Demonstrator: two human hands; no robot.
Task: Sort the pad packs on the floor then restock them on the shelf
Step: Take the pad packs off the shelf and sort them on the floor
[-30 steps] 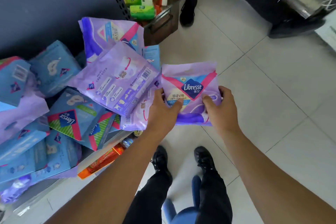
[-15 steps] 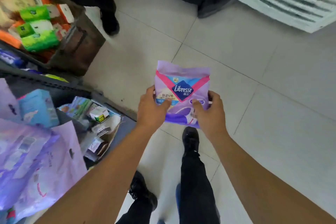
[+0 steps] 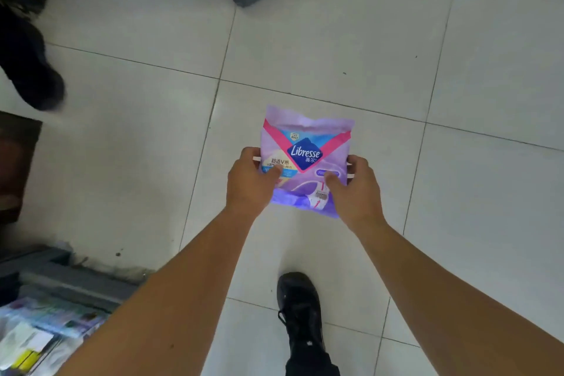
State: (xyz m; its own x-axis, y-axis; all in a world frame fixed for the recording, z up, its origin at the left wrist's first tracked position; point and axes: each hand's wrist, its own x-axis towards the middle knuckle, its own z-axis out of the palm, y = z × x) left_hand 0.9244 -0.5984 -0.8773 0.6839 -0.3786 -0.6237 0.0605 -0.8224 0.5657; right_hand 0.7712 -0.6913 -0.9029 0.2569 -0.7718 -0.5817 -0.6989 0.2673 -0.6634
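My arms run up from the lower corners of the frame toward the middle, and both are bare the whole way: no sleeve shows on either forearm, and there is no watch, band or glove at either wrist. My left hand (image 3: 248, 183) and my right hand (image 3: 354, 189) are bare too, with no rings that I can make out; the thumbs lie toward the middle of the frame. At the lower centre I wear a black lace-up shoe (image 3: 300, 311) with a rounded toe and dark laces down its top. Below it, at the bottom edge, a dark trouser leg (image 3: 311, 368) begins, black or near black.
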